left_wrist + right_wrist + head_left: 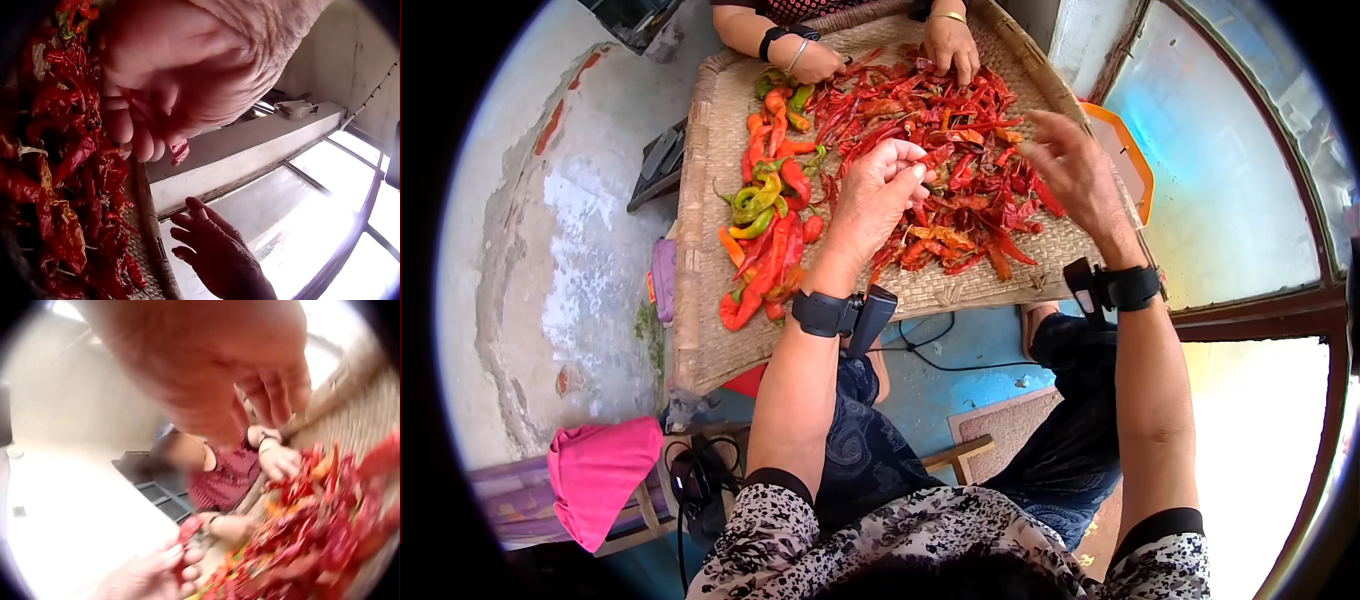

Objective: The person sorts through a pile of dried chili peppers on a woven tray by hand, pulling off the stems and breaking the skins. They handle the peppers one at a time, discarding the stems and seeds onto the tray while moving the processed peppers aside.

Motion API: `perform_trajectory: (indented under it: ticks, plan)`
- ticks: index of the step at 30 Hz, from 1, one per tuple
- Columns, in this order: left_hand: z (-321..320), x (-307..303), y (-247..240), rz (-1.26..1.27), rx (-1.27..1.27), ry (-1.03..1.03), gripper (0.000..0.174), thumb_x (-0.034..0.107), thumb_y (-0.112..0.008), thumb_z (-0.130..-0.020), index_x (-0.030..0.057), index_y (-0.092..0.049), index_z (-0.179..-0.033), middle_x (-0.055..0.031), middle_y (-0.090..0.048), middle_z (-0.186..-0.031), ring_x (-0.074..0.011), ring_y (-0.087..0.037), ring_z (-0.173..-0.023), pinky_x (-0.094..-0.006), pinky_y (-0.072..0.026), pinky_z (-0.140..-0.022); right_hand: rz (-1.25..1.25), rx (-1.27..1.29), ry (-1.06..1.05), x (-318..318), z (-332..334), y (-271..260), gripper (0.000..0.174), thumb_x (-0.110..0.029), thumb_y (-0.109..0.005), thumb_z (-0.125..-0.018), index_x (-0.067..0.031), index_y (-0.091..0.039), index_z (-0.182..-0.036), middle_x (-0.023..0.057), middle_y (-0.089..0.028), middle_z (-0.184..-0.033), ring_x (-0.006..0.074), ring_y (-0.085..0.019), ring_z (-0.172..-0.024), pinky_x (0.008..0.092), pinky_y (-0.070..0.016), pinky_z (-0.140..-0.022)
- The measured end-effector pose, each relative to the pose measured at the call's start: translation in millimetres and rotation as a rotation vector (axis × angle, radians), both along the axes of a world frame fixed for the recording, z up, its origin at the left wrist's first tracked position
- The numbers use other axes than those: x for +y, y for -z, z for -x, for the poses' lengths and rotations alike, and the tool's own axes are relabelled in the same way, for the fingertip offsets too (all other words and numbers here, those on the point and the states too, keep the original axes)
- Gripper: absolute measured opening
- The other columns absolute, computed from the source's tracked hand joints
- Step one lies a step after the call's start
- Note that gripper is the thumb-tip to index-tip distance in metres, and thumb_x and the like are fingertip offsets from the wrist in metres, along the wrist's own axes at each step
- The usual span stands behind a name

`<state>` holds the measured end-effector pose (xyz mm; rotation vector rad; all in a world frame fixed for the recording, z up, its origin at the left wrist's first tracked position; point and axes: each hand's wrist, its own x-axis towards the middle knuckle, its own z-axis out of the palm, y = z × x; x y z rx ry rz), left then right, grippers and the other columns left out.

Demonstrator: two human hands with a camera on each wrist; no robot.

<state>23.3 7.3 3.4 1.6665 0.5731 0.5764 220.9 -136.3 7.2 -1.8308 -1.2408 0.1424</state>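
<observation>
My left hand (870, 200) is raised over the woven tray (690, 250) and pinches a dried red chili pepper (180, 153). In the left wrist view its fingers curl round the pepper, whose wrinkled end sticks out past them. The same pepper (189, 529) shows above the left fingers in the right wrist view. My right hand (1080, 180) hovers over the tray's right side with loosely bent fingers and nothing in them. Below both hands spreads a heap of dried red chili peppers (970, 215), some of them orange.
Fresh red and green peppers (765, 215) lie along the tray's left side. Across the tray, another person's hands (950, 45) work at the heap. A framed window (1220, 150) stands at the right, a plastered wall (550, 250) at the left. Black cable (960, 368) runs across the floor.
</observation>
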Motion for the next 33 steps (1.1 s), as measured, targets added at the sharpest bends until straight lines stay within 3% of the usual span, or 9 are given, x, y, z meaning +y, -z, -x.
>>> perform_trajectory:
  ticks: [3,8,10,13,15,19,24,25,33]
  plan:
    - [-2.7,-4.1,5.3,-0.013,0.044,0.095,0.016,0.013,-0.054,-0.093,0.0053,-0.055,-0.107,-0.0033,-0.065,-0.090,-0.0068,-0.059,-0.074,-0.0205,-0.0470,-0.065,0.029,0.549,-0.329,17.1,42.5,11.2,0.044,-0.027,-0.064,-0.089,-0.0003,-0.053,-0.123,0.0088,-0.064,-0.087,0.0143,-0.060,-0.076,0.0282,-0.0511,-0.063]
    - [-6.4,-11.4,3.1,-0.062,0.075,0.102,0.016,0.014,-0.055,-0.093,0.0041,-0.057,-0.105,-0.0033,-0.065,-0.089,-0.0081,-0.059,-0.074,-0.0223,-0.0475,-0.066,-0.089,0.649,-0.238,26.2,41.6,5.4,0.018,-0.015,-0.062,-0.090,0.0025,-0.063,-0.094,0.0031,-0.062,-0.074,0.0067,-0.056,-0.062,0.0233,-0.0460,-0.052]
    - [-6.2,-12.2,4.0,-0.073,0.093,0.073,0.016,0.014,-0.055,-0.092,0.0038,-0.057,-0.105,-0.0038,-0.065,-0.088,-0.0090,-0.059,-0.074,-0.0237,-0.0481,-0.066,-0.217,0.380,-0.077,20.2,20.9,-2.2,0.014,-0.013,-0.064,-0.088,0.0007,-0.064,-0.091,0.0029,-0.063,-0.072,0.0090,-0.057,-0.062,0.0248,-0.0468,-0.053]
    - [-4.3,-9.7,12.8,-0.521,0.133,0.034,0.017,0.011,-0.060,-0.087,0.0036,-0.057,-0.102,-0.0069,-0.064,-0.087,-0.0177,-0.062,-0.071,-0.0305,-0.0502,-0.067,-0.467,-0.095,0.263,3.6,-21.0,-3.4,0.011,-0.013,-0.063,-0.087,-0.0029,-0.066,-0.092,0.0069,-0.065,-0.071,0.0162,-0.059,-0.059,0.0275,-0.0470,-0.054]
    - [-4.6,-12.9,19.2,-1.007,0.229,0.024,0.019,0.007,-0.064,-0.081,0.0044,-0.058,-0.099,-0.0105,-0.060,-0.087,-0.0280,-0.061,-0.076,-0.0374,-0.0503,-0.070,-0.419,-0.195,0.452,-16.2,-42.3,-5.4,0.013,-0.016,-0.063,-0.087,-0.0061,-0.066,-0.095,0.0108,-0.065,-0.078,0.0234,-0.062,-0.069,0.0324,-0.0494,-0.063]
    - [-9.4,-13.4,34.2,-1.162,0.279,-0.017,0.016,0.003,-0.064,-0.077,0.0052,-0.059,-0.093,-0.0123,-0.056,-0.088,-0.0327,-0.057,-0.088,-0.0414,-0.0479,-0.073,-0.043,-0.532,0.728,-32.0,-57.7,1.1,0.015,-0.017,-0.062,-0.085,-0.0077,-0.065,-0.097,0.0129,-0.064,-0.087,0.0298,-0.060,-0.084,0.0380,-0.0487,-0.074]
    - [-6.2,-5.9,27.2,-1.093,0.341,-0.023,0.009,0.005,-0.063,-0.079,0.0036,-0.060,-0.087,-0.0120,-0.057,-0.087,-0.0325,-0.058,-0.085,-0.0412,-0.0480,-0.072,-0.083,-0.119,0.044,-9.3,-5.4,2.7,0.020,-0.013,-0.065,-0.083,-0.0036,-0.063,-0.101,0.0163,-0.063,-0.092,0.0321,-0.062,-0.088,0.0396,-0.0507,-0.076]
    - [-4.7,-4.6,24.0,-1.047,0.350,-0.037,0.007,0.006,-0.062,-0.080,0.0033,-0.061,-0.086,-0.0119,-0.057,-0.087,-0.0321,-0.058,-0.084,-0.0411,-0.0482,-0.072,-0.105,-0.246,-0.099,-1.4,1.9,10.0,0.025,-0.016,-0.067,-0.083,-0.0025,-0.062,-0.103,0.0163,-0.063,-0.093,0.0323,-0.063,-0.086,0.0389,-0.0519,-0.075]
    - [-5.0,-11.4,9.3,-0.964,0.217,-0.035,0.012,0.008,-0.061,-0.082,0.0037,-0.060,-0.093,-0.0132,-0.061,-0.086,-0.0330,-0.060,-0.081,-0.0389,-0.0485,-0.070,0.036,-0.261,-0.310,28.2,42.6,24.8,0.023,-0.012,-0.067,-0.078,-0.0034,-0.063,-0.098,0.0178,-0.061,-0.092,0.0360,-0.061,-0.086,0.0428,-0.0497,-0.075]
